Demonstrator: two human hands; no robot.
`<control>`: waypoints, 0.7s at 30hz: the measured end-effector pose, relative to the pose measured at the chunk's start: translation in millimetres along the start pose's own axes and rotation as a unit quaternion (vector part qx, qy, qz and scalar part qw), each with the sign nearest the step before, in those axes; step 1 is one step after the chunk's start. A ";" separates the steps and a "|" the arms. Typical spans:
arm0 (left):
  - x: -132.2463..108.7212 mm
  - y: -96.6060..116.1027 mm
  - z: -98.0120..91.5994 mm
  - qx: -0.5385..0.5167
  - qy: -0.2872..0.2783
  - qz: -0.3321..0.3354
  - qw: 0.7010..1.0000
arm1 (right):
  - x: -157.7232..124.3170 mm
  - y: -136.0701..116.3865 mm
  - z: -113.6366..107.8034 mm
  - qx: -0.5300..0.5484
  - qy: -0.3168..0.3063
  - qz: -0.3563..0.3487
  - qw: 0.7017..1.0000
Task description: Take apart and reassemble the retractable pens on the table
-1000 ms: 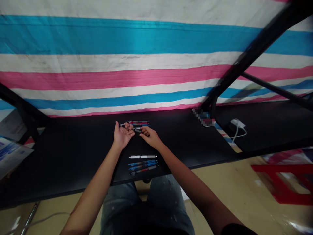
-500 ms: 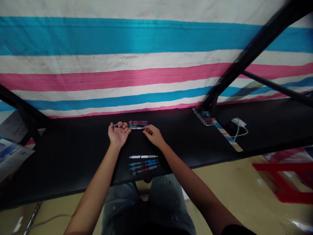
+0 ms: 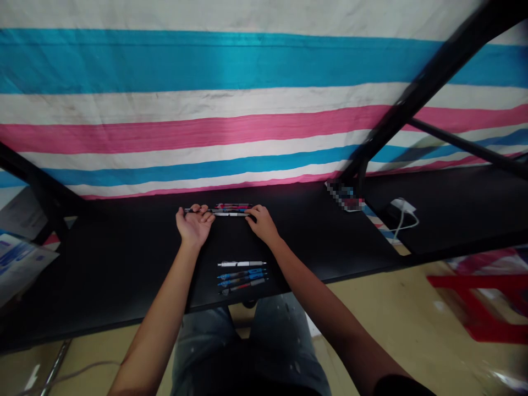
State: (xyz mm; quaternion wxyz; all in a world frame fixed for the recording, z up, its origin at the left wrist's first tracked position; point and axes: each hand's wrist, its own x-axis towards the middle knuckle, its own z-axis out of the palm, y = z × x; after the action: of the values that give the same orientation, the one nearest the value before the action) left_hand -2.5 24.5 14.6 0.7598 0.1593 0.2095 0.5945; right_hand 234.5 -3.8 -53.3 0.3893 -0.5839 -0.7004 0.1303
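My left hand [image 3: 194, 226] is turned palm up over the far part of the black table, fingers curled around a dark pen [image 3: 188, 210] whose end shows by the thumb. Close to its fingertips lies a far row of pens [image 3: 233, 206], red, pink and dark. A white pen [image 3: 230, 214] forms the near side of that row. My right hand [image 3: 263, 225] has its thumb and fingers closed at the white pen's right end. Nearer me lie another white pen [image 3: 242, 264], two blue pens [image 3: 243, 274] and a dark grey pen [image 3: 244, 286], roughly side by side.
A striped sheet [image 3: 231, 132] hangs behind the black table [image 3: 136, 264]. A blurred-out item [image 3: 345, 197] lies at the back right, near a black metal frame [image 3: 361, 170]. Further right is a white charger with cable [image 3: 403, 207]. Plastic packages [image 3: 25, 264] sit at left.
My left hand has shifted slightly left with the dark pen, showing more of it. My right hand has moved a little right along the far row. The nearer pens have not moved.
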 end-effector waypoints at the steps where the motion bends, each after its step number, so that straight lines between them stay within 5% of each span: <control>1: 0.1 -0.4 -0.2 0.000 -0.001 0.001 1.000 | 1.5 0.6 -0.1 0.001 -0.003 0.004 1.000; 21: 7.2 -0.1 -12.0 -0.011 0.021 -0.002 1.000 | 4.7 0.6 -4.0 0.050 0.041 0.022 0.998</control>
State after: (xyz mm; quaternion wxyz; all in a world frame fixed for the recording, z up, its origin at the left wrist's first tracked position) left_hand -7.1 31.4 3.3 0.7580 0.1375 0.2194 0.5986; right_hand 237.6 -0.4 -49.1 0.4434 -0.5839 -0.6632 0.1503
